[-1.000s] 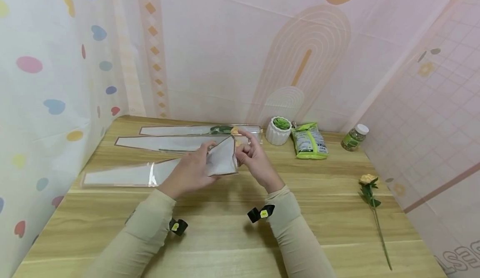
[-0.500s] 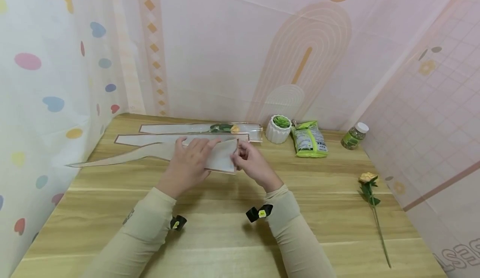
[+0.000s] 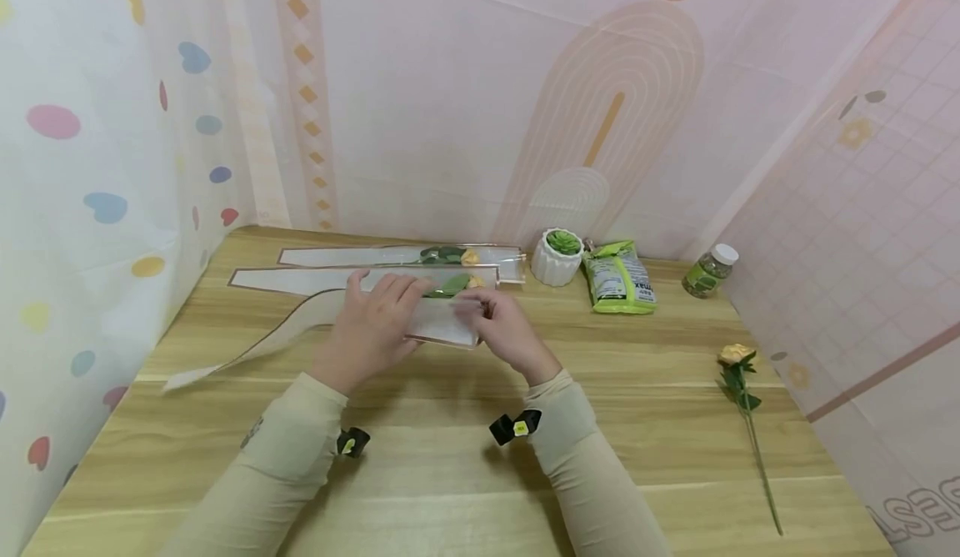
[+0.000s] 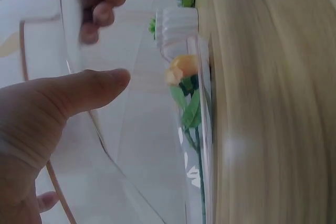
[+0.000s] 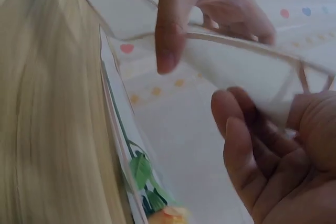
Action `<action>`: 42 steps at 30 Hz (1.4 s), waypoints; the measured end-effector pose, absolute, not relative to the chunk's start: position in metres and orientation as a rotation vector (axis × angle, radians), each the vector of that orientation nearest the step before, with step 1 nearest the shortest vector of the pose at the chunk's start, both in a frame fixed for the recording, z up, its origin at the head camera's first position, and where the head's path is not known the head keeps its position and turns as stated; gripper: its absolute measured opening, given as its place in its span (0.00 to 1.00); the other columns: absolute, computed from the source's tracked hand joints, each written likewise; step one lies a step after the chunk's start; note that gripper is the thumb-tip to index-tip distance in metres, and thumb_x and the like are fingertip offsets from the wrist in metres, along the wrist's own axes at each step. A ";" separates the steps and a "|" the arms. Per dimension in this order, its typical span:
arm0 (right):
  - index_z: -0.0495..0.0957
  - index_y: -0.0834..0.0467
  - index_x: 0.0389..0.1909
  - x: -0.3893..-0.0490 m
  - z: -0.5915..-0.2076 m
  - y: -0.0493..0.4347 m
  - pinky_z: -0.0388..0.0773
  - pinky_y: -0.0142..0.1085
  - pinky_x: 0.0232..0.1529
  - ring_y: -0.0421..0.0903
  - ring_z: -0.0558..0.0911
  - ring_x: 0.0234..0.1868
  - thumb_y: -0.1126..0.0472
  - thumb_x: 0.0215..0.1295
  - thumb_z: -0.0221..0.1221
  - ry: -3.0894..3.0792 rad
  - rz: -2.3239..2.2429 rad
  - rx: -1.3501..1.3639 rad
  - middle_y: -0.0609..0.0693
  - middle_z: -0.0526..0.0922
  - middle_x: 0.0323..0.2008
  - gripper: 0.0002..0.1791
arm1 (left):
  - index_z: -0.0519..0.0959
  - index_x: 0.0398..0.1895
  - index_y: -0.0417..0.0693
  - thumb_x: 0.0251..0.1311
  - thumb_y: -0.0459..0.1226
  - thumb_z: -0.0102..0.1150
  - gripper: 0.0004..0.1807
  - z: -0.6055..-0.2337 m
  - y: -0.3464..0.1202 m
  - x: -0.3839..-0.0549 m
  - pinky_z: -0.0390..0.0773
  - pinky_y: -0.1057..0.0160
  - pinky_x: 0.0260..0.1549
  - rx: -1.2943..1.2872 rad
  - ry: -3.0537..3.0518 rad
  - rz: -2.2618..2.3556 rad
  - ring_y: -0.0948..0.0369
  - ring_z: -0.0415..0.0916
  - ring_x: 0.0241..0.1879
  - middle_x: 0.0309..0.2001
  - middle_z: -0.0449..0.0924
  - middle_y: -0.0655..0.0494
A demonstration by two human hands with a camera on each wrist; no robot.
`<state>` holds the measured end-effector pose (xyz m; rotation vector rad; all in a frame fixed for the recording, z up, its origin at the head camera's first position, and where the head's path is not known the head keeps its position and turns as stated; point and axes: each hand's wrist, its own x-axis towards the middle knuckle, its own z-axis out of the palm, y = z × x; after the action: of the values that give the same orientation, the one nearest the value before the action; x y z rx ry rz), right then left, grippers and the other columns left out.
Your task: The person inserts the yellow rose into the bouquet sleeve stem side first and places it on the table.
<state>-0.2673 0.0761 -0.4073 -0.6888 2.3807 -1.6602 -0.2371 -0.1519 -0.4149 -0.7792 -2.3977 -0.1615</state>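
Observation:
Above the table my left hand [image 3: 367, 328] grips a long tapering flower sleeve [image 3: 446, 321], white with a brown border, thumb on one side and fingers on the other. Its narrow tail bends down to the left. At the wide end, my right hand [image 3: 508, 332] pinches the edge between thumb and curled fingers [image 5: 239, 145]; that hand is blurred in the head view. Just behind lies a second sleeve [image 3: 277, 279] with an orange-yellow rose [image 4: 184, 67] inside. Farther back, a third sleeve [image 3: 330, 258] holds another rose [image 3: 469, 258].
A white pot with a green succulent [image 3: 557, 258] stands at the back, beside a green snack packet [image 3: 619, 278] and a white-capped jar [image 3: 709, 272]. A loose rose [image 3: 742, 382] lies on the right of the wooden table [image 3: 660, 474]. Patterned cloth walls enclose the back and sides.
The held sleeve's wide end has tipped down and lies flatter, uncovering the rose behind it. Its tail rose from the table, then bent down again. Both hands remain at the sleeve.

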 end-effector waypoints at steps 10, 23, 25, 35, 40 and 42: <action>0.79 0.62 0.61 -0.270 -0.407 0.084 0.74 0.32 0.26 0.40 0.76 0.26 0.68 0.70 0.60 2.418 -1.528 -0.642 0.57 0.83 0.46 0.20 | 0.74 0.57 0.43 0.44 0.34 0.77 0.34 -0.419 -0.169 -0.241 0.62 0.30 0.59 -0.752 -2.482 -0.258 0.47 0.75 0.54 0.51 0.78 0.47; 0.83 0.75 0.36 -0.271 -0.410 0.072 0.78 0.41 0.55 0.49 0.83 0.53 0.71 0.71 0.51 2.518 -1.730 -0.345 0.60 0.87 0.47 0.14 | 0.60 0.73 0.53 0.26 0.49 0.89 0.65 -0.421 -0.168 -0.245 0.51 0.23 0.59 -0.781 -2.318 -0.203 0.45 0.60 0.68 0.67 0.63 0.43; 0.84 0.74 0.37 -0.271 -0.410 0.072 0.79 0.41 0.53 0.50 0.83 0.50 0.72 0.71 0.50 2.533 -1.752 -0.314 0.62 0.87 0.46 0.14 | 0.57 0.75 0.53 0.24 0.52 0.89 0.70 -0.423 -0.165 -0.246 0.49 0.23 0.59 -0.793 -2.306 -0.210 0.45 0.57 0.71 0.71 0.60 0.42; 0.83 0.68 0.46 -0.273 -0.410 0.089 0.73 0.32 0.34 0.38 0.75 0.31 0.63 0.72 0.60 2.480 -1.437 -0.703 0.50 0.82 0.31 0.12 | 0.58 0.72 0.49 0.45 0.30 0.75 0.50 -0.429 -0.171 -0.248 0.63 0.32 0.56 -0.653 -2.444 -0.200 0.46 0.68 0.60 0.58 0.70 0.43; 0.81 0.65 0.39 -0.274 -0.410 0.085 0.70 0.34 0.31 0.42 0.72 0.28 0.60 0.74 0.56 2.410 -1.548 -0.632 0.47 0.76 0.27 0.11 | 0.62 0.64 0.47 0.44 0.28 0.67 0.40 -0.431 -0.172 -0.250 0.64 0.36 0.53 -0.692 -2.440 -0.221 0.44 0.66 0.55 0.50 0.68 0.43; 0.80 0.66 0.34 -0.274 -0.411 0.081 0.71 0.33 0.31 0.41 0.73 0.29 0.58 0.74 0.58 2.402 -1.616 -0.586 0.46 0.78 0.29 0.14 | 0.63 0.61 0.46 0.44 0.30 0.68 0.38 -0.432 -0.171 -0.250 0.63 0.34 0.53 -0.705 -2.424 -0.209 0.44 0.66 0.54 0.49 0.67 0.43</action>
<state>-0.2736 0.0814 -0.4108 -0.5861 2.4023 -1.6156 -0.2500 -0.1710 -0.4317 -0.7051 -2.4236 -0.2087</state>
